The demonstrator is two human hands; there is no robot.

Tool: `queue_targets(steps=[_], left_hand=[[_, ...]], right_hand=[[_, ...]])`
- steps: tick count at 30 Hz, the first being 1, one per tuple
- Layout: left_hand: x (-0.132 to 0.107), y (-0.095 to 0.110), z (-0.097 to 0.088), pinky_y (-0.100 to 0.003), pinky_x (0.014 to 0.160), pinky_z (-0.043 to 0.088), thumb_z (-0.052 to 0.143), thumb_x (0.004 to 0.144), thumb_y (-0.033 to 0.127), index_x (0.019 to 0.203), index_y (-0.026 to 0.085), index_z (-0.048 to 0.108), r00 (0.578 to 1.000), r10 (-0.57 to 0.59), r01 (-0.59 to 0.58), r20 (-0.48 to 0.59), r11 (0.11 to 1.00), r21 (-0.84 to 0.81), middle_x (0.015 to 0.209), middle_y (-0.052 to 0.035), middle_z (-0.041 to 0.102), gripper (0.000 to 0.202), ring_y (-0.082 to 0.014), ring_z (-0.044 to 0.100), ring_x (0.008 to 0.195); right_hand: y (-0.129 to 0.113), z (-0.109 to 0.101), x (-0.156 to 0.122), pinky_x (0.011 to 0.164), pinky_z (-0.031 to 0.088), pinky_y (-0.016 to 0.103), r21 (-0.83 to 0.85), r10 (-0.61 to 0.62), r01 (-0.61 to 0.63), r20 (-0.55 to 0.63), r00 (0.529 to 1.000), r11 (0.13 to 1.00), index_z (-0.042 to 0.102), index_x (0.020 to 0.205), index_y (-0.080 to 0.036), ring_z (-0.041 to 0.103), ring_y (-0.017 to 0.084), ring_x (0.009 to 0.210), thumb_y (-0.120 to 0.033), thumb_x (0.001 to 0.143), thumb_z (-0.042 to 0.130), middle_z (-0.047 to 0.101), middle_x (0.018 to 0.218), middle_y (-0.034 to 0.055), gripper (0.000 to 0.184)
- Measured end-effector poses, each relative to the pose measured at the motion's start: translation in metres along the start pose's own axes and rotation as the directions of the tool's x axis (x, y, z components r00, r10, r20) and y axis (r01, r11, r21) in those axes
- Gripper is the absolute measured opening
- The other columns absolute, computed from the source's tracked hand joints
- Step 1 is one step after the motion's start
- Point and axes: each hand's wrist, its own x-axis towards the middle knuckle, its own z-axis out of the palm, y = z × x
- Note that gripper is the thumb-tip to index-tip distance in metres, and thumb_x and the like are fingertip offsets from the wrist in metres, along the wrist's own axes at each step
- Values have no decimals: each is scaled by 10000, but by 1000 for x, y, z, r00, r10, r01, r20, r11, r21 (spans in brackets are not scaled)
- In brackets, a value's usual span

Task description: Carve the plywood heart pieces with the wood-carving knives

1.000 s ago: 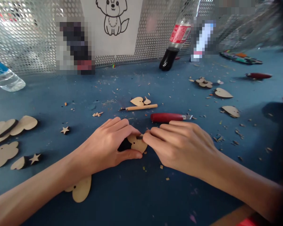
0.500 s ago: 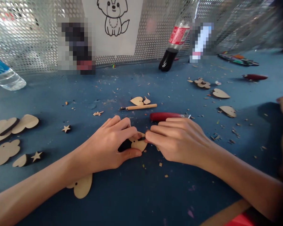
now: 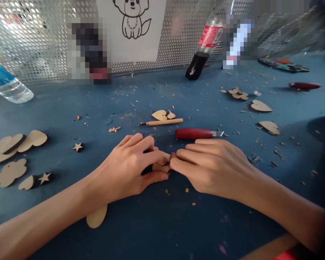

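Between my hands is a small, thin wooden cutout [image 3: 160, 168], mostly covered by fingers, so its full outline does not show. My left hand [image 3: 137, 160] grips it from the left, thumb below and index finger above. My right hand [image 3: 209, 166] is closed, its fingertips pinched together at the cutout's right edge; whatever lies inside that pinch is hidden. Just beyond the right knuckles lies a red-handled knife [image 3: 195, 134], its blade pointing right. Farther back rests a carving tool with a slim wooden handle [image 3: 165, 122], beside a wooden heart [image 3: 159, 115].
Wooden hearts [image 3: 34, 140], a flower shape [image 3: 11, 172] and stars [image 3: 44, 178] lie left; another cutout [image 3: 97, 216] sits under my left forearm. More cutouts [image 3: 261, 105] and wood chips [image 3: 278, 154] are right. A cola bottle [image 3: 197, 65] and water bottle [image 3: 9, 85] stand behind.
The wooden cutout has tilted and is more covered by my fingers. Both hands have shifted slightly right in view, along with the whole scene.
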Motion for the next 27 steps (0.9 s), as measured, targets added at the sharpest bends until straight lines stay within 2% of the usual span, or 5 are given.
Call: queue_targets(steps=[5,8,12,19,27], left_hand=[[0,1,0,-349,834,388,579,990,384,1027,273,691,1000,10,-10,-1,1000,20,976,-29,570,162,-196,514,884],[-1,0,1,-343,813,391,597,979,394,1041,243,661,1000,13,-13,-18,1000,14,948,-26,570,175,-198,508,860],[-2,-1,3,-337,791,397,655,939,414,1072,174,592,999,23,-23,-48,1000,-2,960,-33,600,282,-204,510,853],[-2,-1,4,-357,817,406,685,912,444,1169,169,528,998,-14,12,-62,999,-38,1036,-34,625,407,-217,534,903],[-2,0,4,-356,789,410,672,921,425,1082,183,583,998,-10,11,-65,1000,8,931,-22,572,304,-213,515,843]], right_hand=[[-2,0,-2,581,276,327,20,10,-10,5,1000,1000,620,760,-199,423,162,545,-67,926,467,543,593,-23,262],[-2,-1,-2,581,275,323,37,19,-20,11,1000,999,625,771,-199,421,159,545,-74,934,472,545,593,-24,256],[-1,0,-2,587,284,322,28,32,-32,11,999,999,636,796,-202,441,160,556,-83,926,494,561,608,-25,226],[5,3,-1,598,324,323,-61,56,-60,-58,997,996,637,803,-196,498,166,561,-60,880,538,598,637,-24,185],[-7,3,1,581,305,327,-95,90,-98,-80,993,991,619,776,-195,539,172,543,-42,850,525,626,654,-10,194]])
